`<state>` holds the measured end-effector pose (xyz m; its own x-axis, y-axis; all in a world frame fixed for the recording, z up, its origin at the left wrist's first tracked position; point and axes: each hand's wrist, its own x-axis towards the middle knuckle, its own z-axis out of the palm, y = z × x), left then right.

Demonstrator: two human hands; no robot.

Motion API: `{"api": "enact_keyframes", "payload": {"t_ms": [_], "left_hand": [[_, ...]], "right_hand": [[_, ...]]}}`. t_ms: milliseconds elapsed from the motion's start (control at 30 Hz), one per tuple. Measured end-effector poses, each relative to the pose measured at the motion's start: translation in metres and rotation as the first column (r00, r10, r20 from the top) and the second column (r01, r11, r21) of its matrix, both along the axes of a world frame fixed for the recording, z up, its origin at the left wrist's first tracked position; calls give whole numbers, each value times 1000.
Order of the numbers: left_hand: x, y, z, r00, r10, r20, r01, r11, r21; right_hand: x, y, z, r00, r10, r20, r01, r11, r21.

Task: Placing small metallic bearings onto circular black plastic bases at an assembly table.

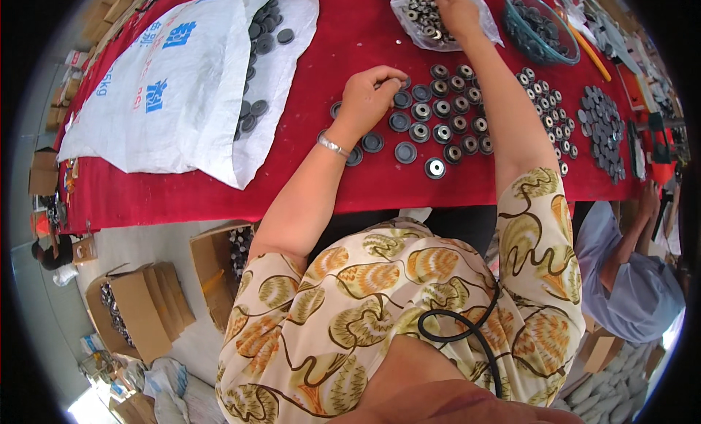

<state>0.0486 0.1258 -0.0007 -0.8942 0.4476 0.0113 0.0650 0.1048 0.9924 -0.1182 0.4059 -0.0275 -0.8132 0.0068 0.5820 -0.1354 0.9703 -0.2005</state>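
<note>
My left hand (367, 95) is above the red-covered table, thumb and index finger closed at the edge of the dark discs (399, 121). What lies in its pinch is too small to make out. My right hand (458, 15) reaches into a clear plastic bag (491, 31) of small metal ring-shaped parts (431, 31). Its fingers are curled down onto them, and their tips are partly hidden. Between my arms the round black discs lie in loose rows. Those toward the right, such as one metal-topped disc (442, 132), carry a metal ring in the middle; several on the left are plain.
A white woven sack (175, 88) spills black discs (285, 36) at the left. A blue-green glass bowl (540, 55) of dark parts stands back right. More metal-ringed pieces (548, 106) and a patch of flat dark pieces (602, 128) lie right. Another person (631, 278) sits at the right.
</note>
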Motion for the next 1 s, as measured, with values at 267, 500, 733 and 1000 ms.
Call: {"api": "enact_keyframes", "payload": {"t_ms": [267, 500, 733, 1000], "left_hand": [[-9, -4, 3, 787, -307, 535, -131, 764, 632], [-2, 2, -2, 740, -247, 626, -302, 709, 637], [-21, -10, -16, 658, -543, 522, -175, 564, 807], [-51, -42, -24, 739, -266, 619, -387, 584, 714]], "right_hand": [[94, -80, 54, 914, 404, 29, -353, 830, -432], [165, -153, 55, 849, 529, -18, -474, 745, -470], [168, -142, 72, 753, 645, -126, -632, 658, -408], [188, -81, 72, 871, 392, 298, -247, 872, -423]]}}
